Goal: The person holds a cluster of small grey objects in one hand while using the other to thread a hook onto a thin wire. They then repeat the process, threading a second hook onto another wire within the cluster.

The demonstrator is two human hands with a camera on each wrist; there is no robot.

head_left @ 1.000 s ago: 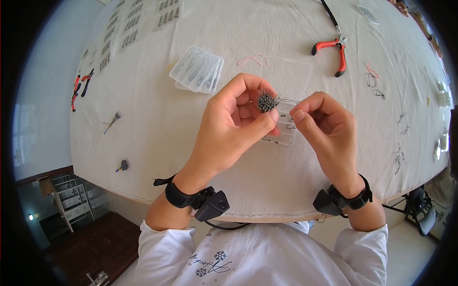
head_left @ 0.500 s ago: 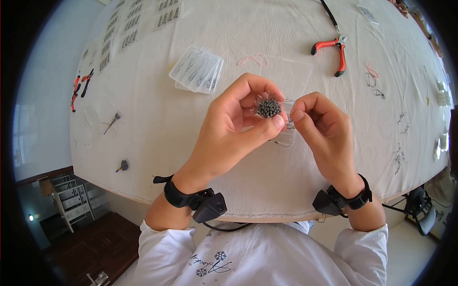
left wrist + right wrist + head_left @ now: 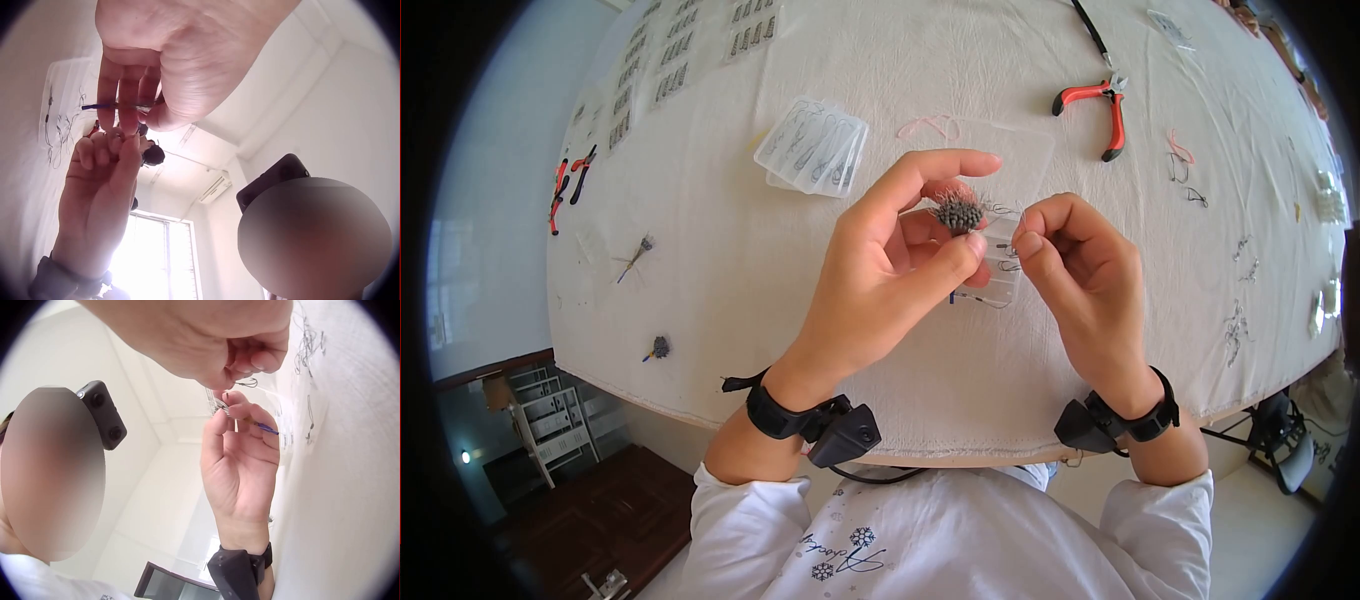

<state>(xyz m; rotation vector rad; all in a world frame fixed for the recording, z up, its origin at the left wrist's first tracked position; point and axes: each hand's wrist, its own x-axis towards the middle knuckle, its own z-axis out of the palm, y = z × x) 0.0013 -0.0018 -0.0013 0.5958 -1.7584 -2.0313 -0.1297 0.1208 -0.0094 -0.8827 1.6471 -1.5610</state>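
Pinching above the worktop [image 3: 920, 400]

Inward from its near edge, the left hand [image 3: 875, 265] and right hand [image 3: 1095, 270] both pinch with thumb and fingers. Beneath them lies a clear compartmented box [image 3: 1003, 291]. Above it, the left hand grips a bundle of dark-tipped stems [image 3: 958, 214]; the right, a fine bent wire [image 3: 248, 383].

Pale walls [image 3: 356, 112], white ceiling [image 3: 250, 106]; bright window [image 3: 150, 250]; air conditioner [image 3: 215, 186]; white shelf rack [image 3: 558, 426] left, chair [image 3: 1294, 464] right.
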